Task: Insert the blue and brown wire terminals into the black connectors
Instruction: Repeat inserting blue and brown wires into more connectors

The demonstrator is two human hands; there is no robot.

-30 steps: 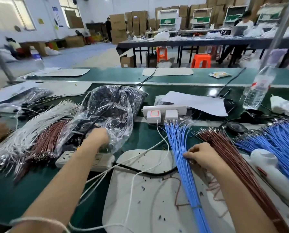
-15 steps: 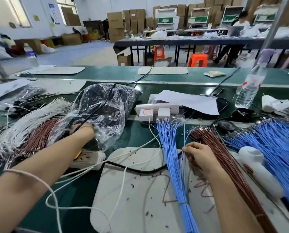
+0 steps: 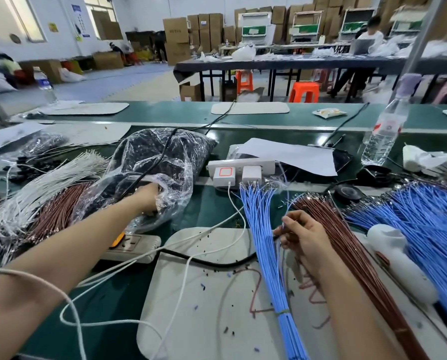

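A clear plastic bag [image 3: 162,157] full of black connectors lies left of centre on the green bench. My left hand [image 3: 147,198] is pushed into its opening, and the plastic hides the fingers. A tied bundle of blue wires [image 3: 265,245] runs down the middle over a white mat [image 3: 207,294]. Beside it on the right lies a bundle of brown wires [image 3: 347,248]. Between the two bundles my right hand [image 3: 304,236] pinches a single thin blue wire [image 3: 287,209], which arcs up away from the fingers.
A power strip [image 3: 131,246] lies under my left forearm, with white and black cables crossing the mat. A second strip with chargers [image 3: 239,168] sits behind the blue wires. White and brown wire bundles [image 3: 43,201] lie left; more blue wires [image 3: 430,224], a white tool [image 3: 399,261] and a water bottle [image 3: 384,131] stand right.
My left hand has pushed from the outside of the bag into its opening. My right hand has risen off the wire bundles with one blue wire in its fingers.
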